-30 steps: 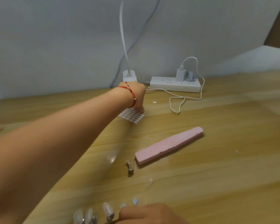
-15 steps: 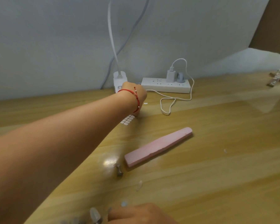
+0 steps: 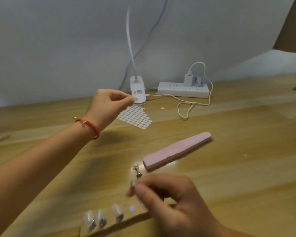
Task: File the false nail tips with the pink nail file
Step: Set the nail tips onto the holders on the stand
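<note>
The pink nail file point(image 3: 176, 149) lies slanted on the wooden table point(image 3: 237, 168), untouched. My left hand point(image 3: 108, 103), with a red bracelet on the wrist, hovers above a sheet of small white sticker tabs point(image 3: 135, 118) and pinches one small tab between thumb and fingertip. My right hand point(image 3: 169, 202) is raised near the front edge and pinches a clear false nail tip point(image 3: 132, 181). Three clear nail tips on small metal stands point(image 3: 101, 218) sit in a row at the front. A lone metal stand point(image 3: 137, 171) lies beside the file's near end.
A white lamp base point(image 3: 138, 90) with a bent neck stands at the back by the wall. A white power strip point(image 3: 183, 89) with a charger and a looping white cable point(image 3: 186, 108) lies to its right. A small white tab point(image 3: 131, 208) lies by the nail row.
My left hand has lifted off the sticker sheet with a tab pinched and drawn back. My right hand has risen from the bottom edge holding a clear nail tip.
</note>
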Action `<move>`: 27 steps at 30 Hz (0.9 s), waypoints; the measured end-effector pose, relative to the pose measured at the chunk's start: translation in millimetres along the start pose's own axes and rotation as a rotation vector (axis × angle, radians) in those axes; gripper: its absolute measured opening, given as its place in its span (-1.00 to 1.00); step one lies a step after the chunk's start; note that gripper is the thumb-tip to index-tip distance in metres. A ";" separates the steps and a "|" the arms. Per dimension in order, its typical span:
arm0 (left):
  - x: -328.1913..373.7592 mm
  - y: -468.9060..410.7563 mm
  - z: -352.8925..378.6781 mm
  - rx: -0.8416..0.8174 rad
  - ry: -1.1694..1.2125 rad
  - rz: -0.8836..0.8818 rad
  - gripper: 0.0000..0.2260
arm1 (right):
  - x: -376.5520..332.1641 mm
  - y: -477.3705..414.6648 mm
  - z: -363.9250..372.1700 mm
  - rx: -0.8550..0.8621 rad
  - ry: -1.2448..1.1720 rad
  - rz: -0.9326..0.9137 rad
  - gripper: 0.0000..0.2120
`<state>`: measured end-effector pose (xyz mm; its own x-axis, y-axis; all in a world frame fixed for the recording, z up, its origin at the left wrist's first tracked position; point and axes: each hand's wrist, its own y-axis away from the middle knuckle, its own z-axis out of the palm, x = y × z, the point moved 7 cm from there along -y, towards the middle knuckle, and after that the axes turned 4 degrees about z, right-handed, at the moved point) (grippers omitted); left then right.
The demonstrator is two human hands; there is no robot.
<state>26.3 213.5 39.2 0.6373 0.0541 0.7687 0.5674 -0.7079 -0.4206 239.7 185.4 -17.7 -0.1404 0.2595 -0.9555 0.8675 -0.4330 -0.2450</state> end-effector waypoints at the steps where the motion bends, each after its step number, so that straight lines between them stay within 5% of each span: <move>1: 13.0 18.9 -13.5 0.009 -0.016 0.052 -0.94 | 0.5 0.1 -9.5 0.077 -0.029 0.003 -0.81; 5: 55.4 109.6 -57.3 0.123 -0.153 0.212 -0.90 | 2.0 -0.1 -16.7 0.155 -0.081 -0.032 -0.84; 9: 63.5 161.0 -61.5 0.153 -0.171 0.222 -0.94 | -7.4 6.1 -5.7 0.112 0.157 -0.175 -0.80; 17: 59.1 187.9 -45.4 0.197 -0.140 0.241 -0.98 | -23.2 16.4 9.3 0.118 0.505 -0.417 -0.79; 27: 58.8 192.4 -39.6 0.162 -0.147 0.262 -0.98 | -22.4 16.4 9.6 0.114 0.554 -0.409 -0.78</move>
<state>152.3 52.6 22.6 0.8342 -0.0055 0.5514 0.4421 -0.5911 -0.6746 252.5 164.2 -1.9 -0.1546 0.8098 -0.5660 0.7371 -0.2870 -0.6119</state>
